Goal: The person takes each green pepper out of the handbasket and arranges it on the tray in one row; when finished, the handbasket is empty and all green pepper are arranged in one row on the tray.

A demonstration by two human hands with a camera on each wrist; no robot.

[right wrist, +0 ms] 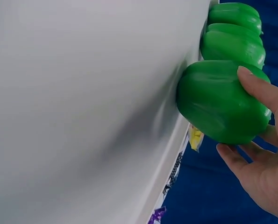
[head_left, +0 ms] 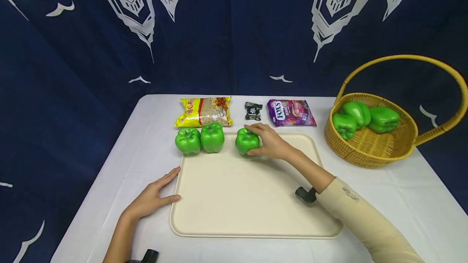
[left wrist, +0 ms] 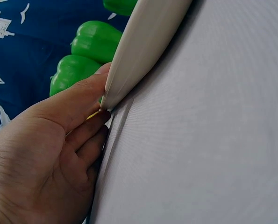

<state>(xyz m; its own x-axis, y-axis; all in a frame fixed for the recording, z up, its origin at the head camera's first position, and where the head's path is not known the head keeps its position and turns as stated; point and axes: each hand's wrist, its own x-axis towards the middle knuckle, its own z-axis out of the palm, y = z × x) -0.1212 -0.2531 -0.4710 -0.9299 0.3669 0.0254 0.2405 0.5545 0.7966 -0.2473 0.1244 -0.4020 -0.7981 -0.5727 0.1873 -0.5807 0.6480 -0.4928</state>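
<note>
At the tray's far edge, my right hand (head_left: pixel 269 141) grips a green bell pepper (head_left: pixel 245 143) between thumb and fingers. The right wrist view shows this pepper (right wrist: pixel 218 100) close up, with the thumb on one side and fingertips on another. Two more green bell peppers, a left one (head_left: pixel 188 141) and a right one (head_left: pixel 212 137), stand side by side at the tray's far left corner. My left hand (head_left: pixel 152 199) touches the left edge of the beige tray (head_left: pixel 252 198), thumb and fingers spread. Its thumb meets the rim in the left wrist view.
A wicker basket (head_left: pixel 369 159) with a tall handle holds several green peppers (head_left: pixel 356 113) at the right. Behind the tray lie a yellow food bag (head_left: pixel 204 112), a small black packet (head_left: pixel 253 111) and a purple candy bag (head_left: pixel 291 113). A white cloth (head_left: pixel 146 133) covers the table.
</note>
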